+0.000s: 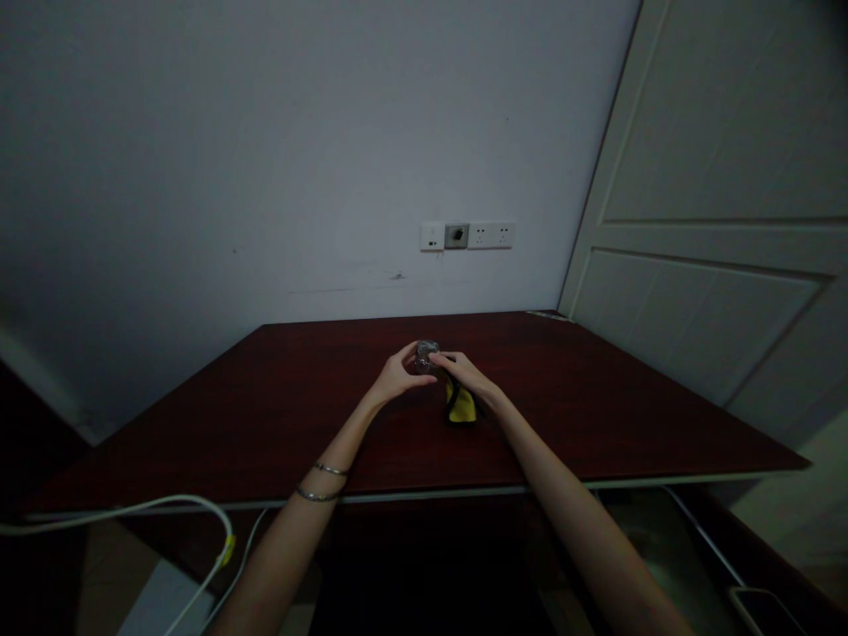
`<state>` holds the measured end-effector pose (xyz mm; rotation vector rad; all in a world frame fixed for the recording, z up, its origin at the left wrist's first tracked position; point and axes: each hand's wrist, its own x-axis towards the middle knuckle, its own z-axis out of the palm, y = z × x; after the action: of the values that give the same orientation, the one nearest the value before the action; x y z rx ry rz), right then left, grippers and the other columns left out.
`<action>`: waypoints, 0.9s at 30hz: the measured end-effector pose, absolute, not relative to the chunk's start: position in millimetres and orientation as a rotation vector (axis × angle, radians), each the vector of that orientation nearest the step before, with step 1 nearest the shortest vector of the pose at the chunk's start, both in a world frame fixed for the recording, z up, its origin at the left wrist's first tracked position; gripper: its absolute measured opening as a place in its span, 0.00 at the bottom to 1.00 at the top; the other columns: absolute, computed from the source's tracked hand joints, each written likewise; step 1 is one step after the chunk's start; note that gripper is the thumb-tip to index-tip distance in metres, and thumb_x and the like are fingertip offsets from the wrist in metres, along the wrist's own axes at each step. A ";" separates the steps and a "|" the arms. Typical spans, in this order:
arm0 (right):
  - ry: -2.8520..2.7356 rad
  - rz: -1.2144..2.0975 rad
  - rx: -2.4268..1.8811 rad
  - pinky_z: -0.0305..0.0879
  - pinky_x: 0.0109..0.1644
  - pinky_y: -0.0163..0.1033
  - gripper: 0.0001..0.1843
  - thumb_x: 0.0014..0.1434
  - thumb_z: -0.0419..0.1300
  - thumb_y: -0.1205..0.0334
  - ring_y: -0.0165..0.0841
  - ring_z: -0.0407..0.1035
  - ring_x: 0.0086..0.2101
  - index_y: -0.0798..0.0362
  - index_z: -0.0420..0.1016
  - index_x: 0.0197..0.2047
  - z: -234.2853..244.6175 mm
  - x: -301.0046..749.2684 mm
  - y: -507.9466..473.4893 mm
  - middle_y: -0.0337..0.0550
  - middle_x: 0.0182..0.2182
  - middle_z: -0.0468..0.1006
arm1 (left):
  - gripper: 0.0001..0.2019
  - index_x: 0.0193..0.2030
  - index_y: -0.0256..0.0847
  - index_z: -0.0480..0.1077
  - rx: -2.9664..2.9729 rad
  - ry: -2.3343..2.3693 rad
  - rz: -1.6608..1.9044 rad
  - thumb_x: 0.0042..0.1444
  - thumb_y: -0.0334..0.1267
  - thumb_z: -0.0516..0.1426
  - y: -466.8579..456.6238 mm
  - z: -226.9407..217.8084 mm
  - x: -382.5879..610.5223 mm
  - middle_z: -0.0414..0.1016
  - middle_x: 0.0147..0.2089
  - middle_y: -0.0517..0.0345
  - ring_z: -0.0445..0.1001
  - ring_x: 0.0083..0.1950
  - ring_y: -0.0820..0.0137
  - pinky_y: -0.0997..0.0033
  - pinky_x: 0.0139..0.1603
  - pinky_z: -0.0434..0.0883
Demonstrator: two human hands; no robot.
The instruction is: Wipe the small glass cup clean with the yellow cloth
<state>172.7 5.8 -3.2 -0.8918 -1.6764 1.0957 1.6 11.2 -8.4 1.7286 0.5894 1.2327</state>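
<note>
Above the middle of the table, a small clear glass [427, 355] is held between my two hands. My left hand [400, 375] grips it from the left, thumb below and fingers curled around its far side. The fingertips of my right hand [464, 371] press against the near right side of the glass. From under my right palm hangs a yellow cloth [462, 405] with a dark border, its lower end close to the tabletop. My right fingers partly hide where the cloth meets the glass.
The dark red wooden table [265, 415] reaches back to a pale wall with a row of sockets [490, 235]. A white cable [178, 500] loops over the front left edge. At right stands a white panelled door [715, 221]; a phone-like object [765, 611] lies lower right.
</note>
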 end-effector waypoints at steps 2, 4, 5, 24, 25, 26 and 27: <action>-1.691 1.113 -0.886 0.61 0.50 0.41 0.24 0.51 0.56 0.46 0.38 0.69 0.43 0.56 0.75 0.43 -2.6 173.2 5.9 0.46 0.40 0.77 | 0.35 0.53 0.34 0.63 1.755 0.574 1.228 0.34 0.31 0.66 9.9 -7.6 1.9 0.65 0.56 0.42 0.65 0.57 0.59 0.56 0.59 0.61; -1.755 1.146 -0.859 0.60 0.51 0.42 0.25 0.52 0.56 0.46 0.38 0.69 0.43 0.57 0.74 0.44 -1.2 176.1 6.4 0.46 0.41 0.77 | 0.35 0.53 0.33 0.63 1.738 0.612 1.254 0.34 0.31 0.66 10.1 -7.7 1.7 0.66 0.55 0.42 0.66 0.56 0.59 0.55 0.59 0.61; -1.798 1.160 -0.850 0.60 0.51 0.42 0.25 0.51 0.57 0.46 0.38 0.69 0.43 0.57 0.73 0.45 -0.2 178.7 6.7 0.46 0.41 0.77 | 0.36 0.53 0.33 0.63 1.722 0.641 1.272 0.33 0.31 0.67 10.7 -8.0 1.5 0.66 0.55 0.42 0.66 0.55 0.58 0.54 0.59 0.61; -1.316 0.625 -0.965 0.64 0.34 0.36 0.19 0.41 0.56 0.61 0.29 0.64 0.29 0.51 0.59 0.40 46.9 167.1 49.7 0.36 0.31 0.68 | 0.39 0.55 0.32 0.59 1.650 0.610 1.337 0.33 0.31 0.67 13.9 -15.6 6.2 0.63 0.56 0.40 0.62 0.58 0.57 0.53 0.62 0.56; -1.330 0.549 -0.958 0.64 0.37 0.37 0.20 0.41 0.57 0.61 0.30 0.65 0.31 0.52 0.60 0.40 45.9 160.9 49.9 0.37 0.32 0.69 | 0.39 0.55 0.32 0.59 1.652 0.613 1.334 0.33 0.31 0.66 12.9 -14.5 6.5 0.64 0.56 0.40 0.62 0.58 0.57 0.53 0.61 0.56; -1.334 0.500 -0.949 0.63 0.40 0.38 0.20 0.41 0.58 0.61 0.31 0.65 0.33 0.52 0.62 0.41 44.4 155.2 49.9 0.39 0.33 0.70 | 0.38 0.55 0.32 0.59 1.656 0.618 1.331 0.33 0.32 0.66 11.8 -13.2 6.7 0.64 0.56 0.41 0.62 0.58 0.57 0.53 0.61 0.57; -1.339 0.489 -0.933 0.63 0.41 0.39 0.20 0.41 0.59 0.60 0.32 0.66 0.35 0.52 0.63 0.41 42.5 150.3 50.1 0.40 0.34 0.71 | 0.38 0.55 0.32 0.59 1.661 0.623 1.329 0.34 0.32 0.66 10.6 -11.8 6.8 0.64 0.56 0.41 0.62 0.58 0.57 0.53 0.61 0.57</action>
<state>150.3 50.1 42.5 -0.9330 -1.3388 0.4893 6.8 10.6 -11.8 1.6605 0.6232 1.3293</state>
